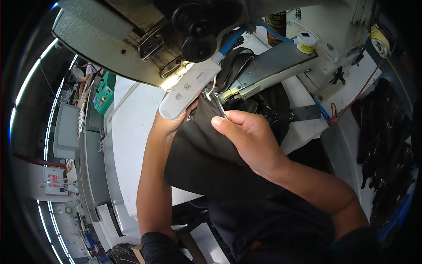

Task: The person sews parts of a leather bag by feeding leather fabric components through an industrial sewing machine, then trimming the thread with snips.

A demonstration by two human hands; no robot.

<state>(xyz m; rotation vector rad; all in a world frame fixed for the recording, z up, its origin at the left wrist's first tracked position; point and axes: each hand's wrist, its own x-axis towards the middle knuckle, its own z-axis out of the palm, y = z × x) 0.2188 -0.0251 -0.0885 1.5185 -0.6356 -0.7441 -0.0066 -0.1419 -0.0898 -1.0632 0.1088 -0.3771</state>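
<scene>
A dark grey-brown fabric piece (206, 154) with a metal-toothed zipper (220, 104) drapes over the front of a sewing machine. My right hand (252, 143) pinches it beside the zipper, thumb on top and fingers curled. On the other side, my left hand (173, 125) is closed at the fabric's left edge. A white handheld-shaped device (189, 90) on a blue cable covers part of that hand, and its fingertips are mostly hidden. The zipper runs up to the machine's narrow arm (268, 70), close to the lit needle area.
The sewing machine's head (118, 39) overhangs my hands at the upper left. A white worktable (127, 154) lies left of my left forearm. Dark pieces (382, 145) hang or lie in a pile at the far right. A green box (104, 93) stands at the far left.
</scene>
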